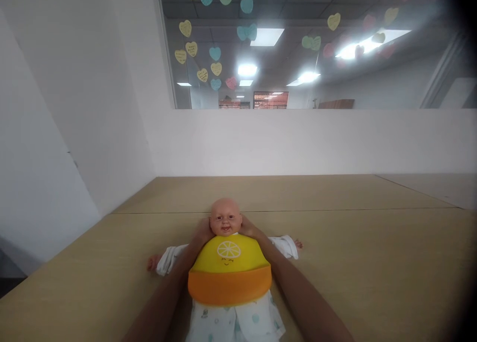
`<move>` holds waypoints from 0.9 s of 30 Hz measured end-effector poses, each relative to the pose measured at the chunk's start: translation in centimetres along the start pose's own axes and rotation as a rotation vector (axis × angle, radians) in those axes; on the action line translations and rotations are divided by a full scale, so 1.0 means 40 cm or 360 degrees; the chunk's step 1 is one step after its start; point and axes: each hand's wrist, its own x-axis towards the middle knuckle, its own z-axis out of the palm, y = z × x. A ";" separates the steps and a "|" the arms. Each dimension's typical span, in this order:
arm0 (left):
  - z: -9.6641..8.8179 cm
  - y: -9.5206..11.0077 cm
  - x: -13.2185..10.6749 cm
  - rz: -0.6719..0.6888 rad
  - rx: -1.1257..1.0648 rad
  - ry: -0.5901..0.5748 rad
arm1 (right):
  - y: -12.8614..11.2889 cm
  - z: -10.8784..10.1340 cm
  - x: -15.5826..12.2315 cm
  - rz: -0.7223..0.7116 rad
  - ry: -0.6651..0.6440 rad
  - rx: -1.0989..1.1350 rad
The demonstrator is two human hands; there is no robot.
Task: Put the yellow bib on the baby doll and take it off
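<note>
A baby doll [224, 216] lies on its back on the wooden table [372, 252], head away from me, dressed in white printed clothes. A yellow bib with an orange pocket [229, 270] covers its chest. My left hand [201, 231] reaches behind the left side of the doll's neck, at the bib's collar. My right hand [249, 227] is tucked at the other side of the neck. Both hands' fingers are hidden behind the neck and bib, so I cannot see whether they are closed.
White walls stand to the left and behind the table. Above the back wall a window [298, 48] carries several paper heart stickers and shows ceiling lights. A seam crosses the table behind the doll's head.
</note>
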 end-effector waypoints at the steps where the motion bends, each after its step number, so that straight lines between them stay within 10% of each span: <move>1: 0.001 0.000 -0.002 0.0001 -0.0013 0.0000 | -0.002 0.001 -0.001 0.0017 -0.0027 0.0021; 27: -0.030 0.005 -0.036 0.0074 -0.0277 -0.0264 | -0.021 -0.023 -0.002 0.0039 -0.0209 -0.0236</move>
